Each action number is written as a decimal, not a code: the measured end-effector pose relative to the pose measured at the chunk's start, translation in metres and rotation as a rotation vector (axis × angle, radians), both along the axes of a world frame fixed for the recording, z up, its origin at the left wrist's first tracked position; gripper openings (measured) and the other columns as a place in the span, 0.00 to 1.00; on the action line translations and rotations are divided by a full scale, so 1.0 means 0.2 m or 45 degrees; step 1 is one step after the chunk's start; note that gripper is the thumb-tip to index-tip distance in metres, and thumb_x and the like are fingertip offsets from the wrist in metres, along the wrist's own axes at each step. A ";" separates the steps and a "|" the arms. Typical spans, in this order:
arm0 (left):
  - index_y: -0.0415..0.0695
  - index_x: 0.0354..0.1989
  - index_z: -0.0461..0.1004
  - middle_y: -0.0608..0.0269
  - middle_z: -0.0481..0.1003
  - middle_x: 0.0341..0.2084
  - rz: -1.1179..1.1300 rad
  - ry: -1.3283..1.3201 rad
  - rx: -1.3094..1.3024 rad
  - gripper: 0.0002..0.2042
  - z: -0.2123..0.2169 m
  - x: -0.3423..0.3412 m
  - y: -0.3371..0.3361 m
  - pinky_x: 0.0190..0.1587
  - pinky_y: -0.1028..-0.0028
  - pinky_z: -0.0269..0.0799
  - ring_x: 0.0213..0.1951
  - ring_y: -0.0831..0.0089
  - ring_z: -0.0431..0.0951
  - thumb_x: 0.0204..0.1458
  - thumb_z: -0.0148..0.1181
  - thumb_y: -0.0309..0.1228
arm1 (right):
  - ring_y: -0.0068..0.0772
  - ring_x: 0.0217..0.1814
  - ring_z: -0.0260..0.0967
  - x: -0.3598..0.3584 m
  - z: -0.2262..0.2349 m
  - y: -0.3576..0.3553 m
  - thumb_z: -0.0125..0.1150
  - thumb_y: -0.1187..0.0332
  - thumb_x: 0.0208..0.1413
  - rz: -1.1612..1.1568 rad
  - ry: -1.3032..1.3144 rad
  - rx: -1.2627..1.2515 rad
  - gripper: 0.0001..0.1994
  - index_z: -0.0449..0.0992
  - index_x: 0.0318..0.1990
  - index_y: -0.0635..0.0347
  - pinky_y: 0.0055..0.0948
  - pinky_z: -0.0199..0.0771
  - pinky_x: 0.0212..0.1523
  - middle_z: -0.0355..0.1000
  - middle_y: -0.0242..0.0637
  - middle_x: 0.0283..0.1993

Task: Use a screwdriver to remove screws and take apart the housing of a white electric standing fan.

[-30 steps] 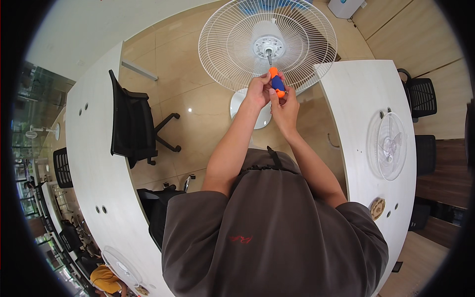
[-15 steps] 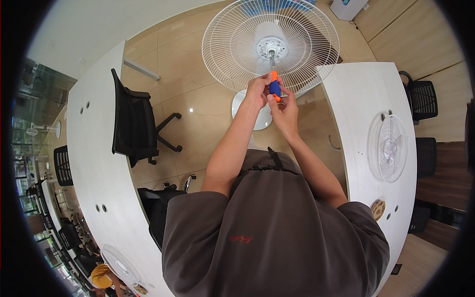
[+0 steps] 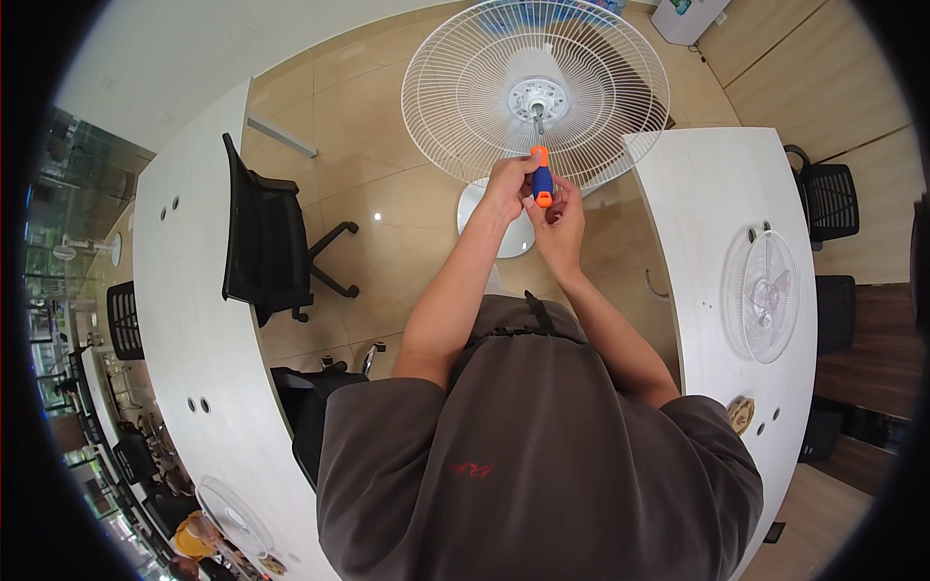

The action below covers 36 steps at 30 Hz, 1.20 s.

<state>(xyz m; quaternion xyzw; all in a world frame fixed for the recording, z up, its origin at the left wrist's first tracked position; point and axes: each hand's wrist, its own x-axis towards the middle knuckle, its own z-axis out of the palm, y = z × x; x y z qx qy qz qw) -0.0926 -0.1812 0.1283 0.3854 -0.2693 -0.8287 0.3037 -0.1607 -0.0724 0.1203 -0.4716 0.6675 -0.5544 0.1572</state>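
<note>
Between my two hands is a screwdriver (image 3: 542,182) with a blue and orange handle. Its metal shaft runs away from me to the middle of a white wire fan grille (image 3: 455,97), at the bare motor hub (image 3: 539,97); whether the tip touches a screw is too small to tell. My left hand (image 3: 509,186) is closed on the handle's upper part, thumb by the orange collar. At the handle's near end, my right hand (image 3: 562,223) pinches it with thumb and fingers. The fan's round white base (image 3: 473,208) shows on the floor below, partly hidden by my hands.
On the right white table (image 3: 702,194) lie a front grille with clear blades (image 3: 770,295) and a small brown round thing (image 3: 741,414). A black office chair (image 3: 257,232) stands by the left table (image 3: 184,290). At lower left a person in yellow (image 3: 197,535) is near another grille (image 3: 232,513).
The screwdriver handle has turned a little, showing a different side of its orange end. Fan, tables and hands sit slightly lower and to the right in the view.
</note>
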 end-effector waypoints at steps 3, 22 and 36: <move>0.32 0.38 0.69 0.54 0.74 0.28 0.065 0.192 0.134 0.13 -0.01 -0.01 0.00 0.29 0.70 0.74 0.26 0.67 0.75 0.62 0.48 0.33 | 0.19 0.24 0.63 0.02 -0.01 0.02 0.67 0.67 0.52 0.024 -0.447 0.099 0.25 0.63 0.53 0.67 0.20 0.63 0.24 0.67 0.33 0.30; 0.32 0.45 0.69 0.55 0.74 0.32 0.170 0.116 0.077 0.14 -0.03 -0.02 0.01 0.27 0.70 0.73 0.26 0.70 0.74 0.61 0.51 0.34 | 0.20 0.22 0.62 -0.02 -0.02 0.00 0.68 0.64 0.51 0.007 -0.685 0.123 0.22 0.68 0.48 0.66 0.21 0.65 0.23 0.69 0.32 0.29; 0.34 0.46 0.69 0.54 0.74 0.34 0.175 -0.024 -0.069 0.15 -0.05 -0.02 0.05 0.33 0.70 0.75 0.31 0.69 0.76 0.56 0.59 0.31 | 0.18 0.29 0.65 -0.01 0.02 -0.02 0.69 0.71 0.49 0.029 -0.638 0.166 0.19 0.67 0.45 0.64 0.20 0.65 0.25 0.68 0.34 0.33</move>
